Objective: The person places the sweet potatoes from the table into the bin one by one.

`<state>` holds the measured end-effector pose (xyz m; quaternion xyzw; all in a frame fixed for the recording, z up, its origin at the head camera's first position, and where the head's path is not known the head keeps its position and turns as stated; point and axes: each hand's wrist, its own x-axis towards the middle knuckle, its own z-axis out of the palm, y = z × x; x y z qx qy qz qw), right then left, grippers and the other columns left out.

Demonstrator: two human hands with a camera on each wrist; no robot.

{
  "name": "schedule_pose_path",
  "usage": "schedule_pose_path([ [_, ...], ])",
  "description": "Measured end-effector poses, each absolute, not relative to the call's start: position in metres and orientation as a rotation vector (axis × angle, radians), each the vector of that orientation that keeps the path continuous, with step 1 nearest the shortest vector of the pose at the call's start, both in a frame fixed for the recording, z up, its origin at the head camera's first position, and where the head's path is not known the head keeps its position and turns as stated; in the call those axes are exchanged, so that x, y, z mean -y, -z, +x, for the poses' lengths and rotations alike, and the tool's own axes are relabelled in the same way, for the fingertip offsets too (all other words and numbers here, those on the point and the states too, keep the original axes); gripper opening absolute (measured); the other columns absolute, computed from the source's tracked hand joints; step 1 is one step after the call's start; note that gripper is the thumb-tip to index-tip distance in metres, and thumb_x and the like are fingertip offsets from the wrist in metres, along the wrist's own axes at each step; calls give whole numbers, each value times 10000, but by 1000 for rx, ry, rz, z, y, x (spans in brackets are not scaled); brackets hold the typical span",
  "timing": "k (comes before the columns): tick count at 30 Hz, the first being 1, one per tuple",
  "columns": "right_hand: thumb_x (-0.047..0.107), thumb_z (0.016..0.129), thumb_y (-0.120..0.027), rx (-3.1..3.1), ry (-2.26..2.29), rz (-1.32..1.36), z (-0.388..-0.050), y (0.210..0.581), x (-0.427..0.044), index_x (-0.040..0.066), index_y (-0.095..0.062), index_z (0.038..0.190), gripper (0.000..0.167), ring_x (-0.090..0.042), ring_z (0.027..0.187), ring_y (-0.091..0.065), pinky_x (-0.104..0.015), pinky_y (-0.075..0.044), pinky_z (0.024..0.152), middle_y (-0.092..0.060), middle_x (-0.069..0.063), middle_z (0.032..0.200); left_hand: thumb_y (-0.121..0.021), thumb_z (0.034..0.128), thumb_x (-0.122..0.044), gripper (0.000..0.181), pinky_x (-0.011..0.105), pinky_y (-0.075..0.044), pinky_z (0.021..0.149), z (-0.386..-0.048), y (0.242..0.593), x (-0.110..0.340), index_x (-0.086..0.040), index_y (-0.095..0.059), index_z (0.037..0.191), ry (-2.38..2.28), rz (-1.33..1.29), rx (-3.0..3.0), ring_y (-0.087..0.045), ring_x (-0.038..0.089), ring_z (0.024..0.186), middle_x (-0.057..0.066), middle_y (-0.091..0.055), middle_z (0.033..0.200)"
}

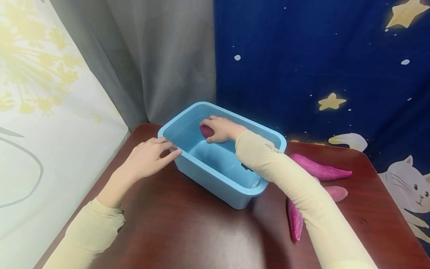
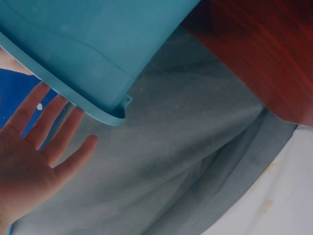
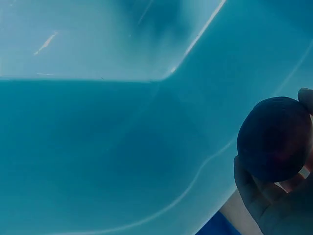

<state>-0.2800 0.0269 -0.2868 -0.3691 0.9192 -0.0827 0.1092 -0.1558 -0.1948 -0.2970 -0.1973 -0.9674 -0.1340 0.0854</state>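
Observation:
A blue plastic tub stands on the table. Inside it, toward the far left end, the right hand grips a round dark-reddish object; in the right wrist view the fingers curl round this object above the tub's floor. The left hand rests its fingers on the tub's near left rim, and the left wrist view shows that hand with fingers spread and nearly straight against the rim.
Right of the tub on the brown table lie a pink tapered object, another pink one nearer the front, and a paler pink one partly behind the right sleeve. Grey and blue curtains hang behind.

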Motion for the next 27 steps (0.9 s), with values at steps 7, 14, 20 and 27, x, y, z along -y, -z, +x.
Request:
schedule_pose_path([
  [7,335,809,-608,-2678,207,-1031,-279,301,-21,202,-409,1293,540,-183,970,-427,-337,-418,785,-435,-15,1120,-503,854,-461,401,466,-455,699,-156,297,194,-133,-646,1035,407,-592,2876,-534,274,924,55,-607,980],
  [14,347,814,-602,-2650,140,-993,-278,312,-18,223,-412,1288,525,-162,982,-441,-323,-419,779,-447,4,1127,-509,853,-452,399,468,-456,699,-155,297,195,-129,-645,1044,406,-583,2877,-530,280,937,61,-604,998],
  [20,313,823,-597,-2562,124,-967,-277,315,-18,203,-414,1293,516,-171,1011,-424,-348,-405,807,-457,-11,1142,-483,858,-478,427,472,-453,701,-155,297,196,-132,-644,1047,407,-574,2884,-526,276,948,56,-602,1004],
  [27,286,814,-622,-2443,177,-831,-271,316,-20,244,-416,1296,526,-191,1054,-386,-368,-413,807,-442,-16,1204,-457,860,-502,438,456,-453,681,-156,298,196,-150,-647,1038,398,-580,2883,-523,259,938,37,-600,995],
])
